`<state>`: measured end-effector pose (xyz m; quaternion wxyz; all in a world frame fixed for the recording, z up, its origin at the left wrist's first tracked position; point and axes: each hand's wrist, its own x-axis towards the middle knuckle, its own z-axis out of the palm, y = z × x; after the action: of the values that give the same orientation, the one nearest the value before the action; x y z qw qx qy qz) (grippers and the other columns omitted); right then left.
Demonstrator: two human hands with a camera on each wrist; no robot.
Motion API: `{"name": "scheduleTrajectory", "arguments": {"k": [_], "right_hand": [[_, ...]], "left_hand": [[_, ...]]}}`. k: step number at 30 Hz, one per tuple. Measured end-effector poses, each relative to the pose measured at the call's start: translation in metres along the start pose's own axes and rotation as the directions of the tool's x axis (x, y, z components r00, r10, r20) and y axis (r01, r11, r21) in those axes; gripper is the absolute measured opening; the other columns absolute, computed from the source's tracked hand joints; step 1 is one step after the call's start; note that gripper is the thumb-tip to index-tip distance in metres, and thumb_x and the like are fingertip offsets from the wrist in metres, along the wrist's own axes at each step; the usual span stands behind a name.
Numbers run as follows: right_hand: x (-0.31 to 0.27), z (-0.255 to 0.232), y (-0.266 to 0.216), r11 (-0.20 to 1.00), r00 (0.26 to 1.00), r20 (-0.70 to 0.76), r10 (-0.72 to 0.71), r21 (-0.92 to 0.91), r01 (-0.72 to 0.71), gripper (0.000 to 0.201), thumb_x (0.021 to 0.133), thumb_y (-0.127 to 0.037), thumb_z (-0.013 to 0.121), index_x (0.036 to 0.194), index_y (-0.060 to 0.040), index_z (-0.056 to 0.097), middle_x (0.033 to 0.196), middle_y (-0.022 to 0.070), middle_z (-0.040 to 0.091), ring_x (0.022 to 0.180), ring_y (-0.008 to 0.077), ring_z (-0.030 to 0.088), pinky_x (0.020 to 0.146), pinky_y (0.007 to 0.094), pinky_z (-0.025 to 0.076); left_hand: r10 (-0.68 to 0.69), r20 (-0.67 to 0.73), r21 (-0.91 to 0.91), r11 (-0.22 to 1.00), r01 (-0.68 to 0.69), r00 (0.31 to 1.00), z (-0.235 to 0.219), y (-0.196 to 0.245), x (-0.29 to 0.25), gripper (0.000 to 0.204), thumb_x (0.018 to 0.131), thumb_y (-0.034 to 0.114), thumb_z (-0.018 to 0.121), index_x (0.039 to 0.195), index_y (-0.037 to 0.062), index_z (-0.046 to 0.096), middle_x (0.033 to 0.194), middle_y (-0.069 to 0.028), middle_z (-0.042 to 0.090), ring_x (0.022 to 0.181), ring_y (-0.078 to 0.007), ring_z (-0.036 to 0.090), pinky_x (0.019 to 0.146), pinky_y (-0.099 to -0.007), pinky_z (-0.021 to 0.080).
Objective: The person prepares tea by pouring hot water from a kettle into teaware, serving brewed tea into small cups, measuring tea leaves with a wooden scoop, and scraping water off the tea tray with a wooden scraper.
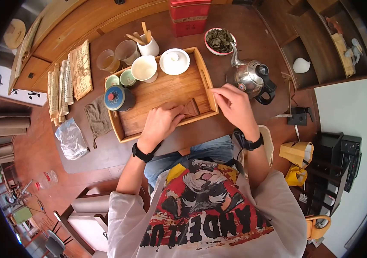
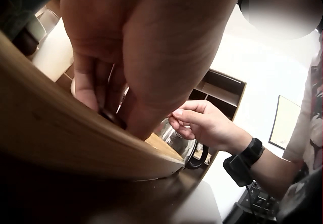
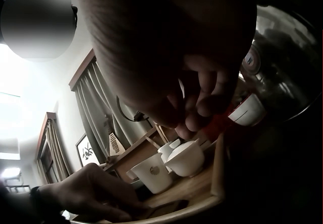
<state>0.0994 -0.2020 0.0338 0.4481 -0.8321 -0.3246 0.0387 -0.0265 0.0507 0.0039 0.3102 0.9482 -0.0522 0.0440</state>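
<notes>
In the head view my left hand (image 1: 160, 124) reaches over the front of a bamboo tray (image 1: 166, 92). Its thumb and fingers pinch a small flat brown piece with a dark edge (image 1: 191, 108), low over the tray floor; the left wrist view shows its dark end (image 2: 112, 118) between them. My right hand (image 1: 235, 105) hovers at the tray's right rim, fingers loosely curled, fingertips right by the edge. On the tray stand a white lidded bowl (image 1: 174, 61), a white pitcher (image 1: 144, 69), two pale green cups (image 1: 127, 78) and a blue-lidded jar (image 1: 119, 99).
A metal kettle (image 1: 252, 77) stands right of the tray, close to my right hand. Behind are a bowl of leaves (image 1: 220, 41), a red tin (image 1: 189, 19) and a white utensil holder (image 1: 150, 46). Leftward lie a cloth (image 1: 97, 116), a plastic bag (image 1: 71, 138) and bamboo rolls (image 1: 63, 86).
</notes>
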Motion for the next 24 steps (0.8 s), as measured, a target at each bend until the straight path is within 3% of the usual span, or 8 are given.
{"name": "scheduleTrajectory", "arguments": {"k": [4, 6, 13, 15, 18, 19, 21, 24], "right_hand": [[-0.004, -0.012, 0.007, 1.0, 0.999, -0.041, 0.015, -0.025, -0.016, 0.018, 0.1, -0.002, 0.074, 0.116, -0.0029, 0.08, 0.09, 0.0099, 0.068, 0.069, 0.0247, 0.066, 0.065, 0.0359, 0.053], [-0.006, -0.012, 0.013, 1.0, 0.997, -0.071, -0.024, -0.009, 0.023, 0.02, 0.102, 0.0, 0.074, 0.12, -0.0027, 0.08, 0.087, 0.0066, 0.065, 0.064, 0.0138, 0.056, 0.06, 0.0289, 0.047], [-0.008, -0.008, 0.022, 1.0, 0.997, -0.074, -0.022, 0.001, 0.022, 0.021, 0.101, 0.001, 0.074, 0.121, -0.0026, 0.08, 0.089, 0.007, 0.067, 0.065, 0.0152, 0.057, 0.061, 0.0302, 0.048], [-0.006, -0.009, 0.02, 1.0, 0.999, -0.035, 0.003, -0.017, -0.004, 0.017, 0.1, -0.003, 0.073, 0.116, -0.0026, 0.079, 0.09, 0.0102, 0.068, 0.07, 0.0265, 0.066, 0.066, 0.0382, 0.053], [-0.004, -0.006, 0.02, 1.0, 0.999, -0.036, 0.016, -0.002, -0.016, 0.016, 0.1, -0.003, 0.073, 0.116, -0.0026, 0.079, 0.09, 0.0105, 0.068, 0.07, 0.027, 0.066, 0.067, 0.0386, 0.054], [-0.004, -0.005, 0.022, 1.0, 0.999, -0.035, 0.013, -0.001, -0.013, 0.016, 0.1, -0.003, 0.073, 0.116, -0.0026, 0.079, 0.09, 0.0105, 0.068, 0.07, 0.027, 0.066, 0.067, 0.0386, 0.054], [-0.003, -0.003, 0.026, 1.0, 0.998, -0.056, -0.029, -0.005, 0.029, 0.021, 0.101, 0.001, 0.074, 0.12, -0.0021, 0.08, 0.09, 0.008, 0.069, 0.066, 0.0169, 0.06, 0.062, 0.0307, 0.05], [-0.003, -0.003, 0.024, 0.999, 0.998, -0.05, -0.033, -0.007, 0.032, 0.02, 0.101, 0.0, 0.074, 0.12, -0.0019, 0.08, 0.09, 0.008, 0.069, 0.065, 0.017, 0.06, 0.062, 0.0307, 0.05]], "left_hand": [[0.019, 0.003, -0.053, 0.998, -0.019, 1.0, 0.002, 0.001, 0.014, 0.021, 0.093, 0.016, 0.081, 0.112, 0.0068, 0.08, 0.1, -0.0125, 0.075, 0.088, -0.04, 0.074, 0.076, -0.0499, 0.06], [0.004, 0.023, -0.048, 0.999, -0.003, 1.0, 0.006, 0.002, 0.017, 0.024, 0.092, 0.017, 0.083, 0.114, 0.0066, 0.082, 0.101, -0.0121, 0.076, 0.088, -0.0391, 0.074, 0.077, -0.0483, 0.06], [-0.041, 0.032, -0.035, 0.998, 0.042, 0.999, 0.013, 0.013, 0.023, 0.027, 0.091, 0.017, 0.085, 0.116, 0.0064, 0.084, 0.099, -0.0119, 0.077, 0.087, -0.0384, 0.074, 0.078, -0.047, 0.059], [-0.037, 0.022, -0.039, 0.999, 0.038, 0.999, 0.017, 0.012, 0.024, 0.027, 0.091, 0.017, 0.086, 0.116, 0.0065, 0.084, 0.099, -0.0119, 0.077, 0.087, -0.0382, 0.074, 0.078, -0.047, 0.059], [-0.028, 0.025, -0.052, 0.998, 0.029, 0.999, 0.021, 0.013, 0.026, 0.026, 0.093, 0.017, 0.083, 0.116, 0.0069, 0.082, 0.099, -0.0122, 0.076, 0.087, -0.0388, 0.074, 0.077, -0.0481, 0.06], [-0.022, 0.037, -0.06, 0.998, 0.024, 0.999, 0.022, 0.013, 0.028, 0.024, 0.094, 0.017, 0.081, 0.116, 0.0072, 0.081, 0.1, -0.0125, 0.075, 0.089, -0.0396, 0.074, 0.077, -0.0492, 0.06], [-0.03, 0.037, -0.07, 0.997, 0.032, 0.999, 0.024, 0.011, 0.029, 0.024, 0.094, 0.017, 0.082, 0.115, 0.0067, 0.081, 0.101, -0.0131, 0.076, 0.089, -0.0399, 0.074, 0.078, -0.0495, 0.06], [-0.065, 0.051, -0.133, 0.989, 0.072, 0.997, 0.023, 0.012, 0.032, 0.025, 0.092, 0.015, 0.083, 0.115, 0.0051, 0.082, 0.103, -0.0152, 0.077, 0.091, -0.0404, 0.075, 0.08, -0.0489, 0.061]]}}
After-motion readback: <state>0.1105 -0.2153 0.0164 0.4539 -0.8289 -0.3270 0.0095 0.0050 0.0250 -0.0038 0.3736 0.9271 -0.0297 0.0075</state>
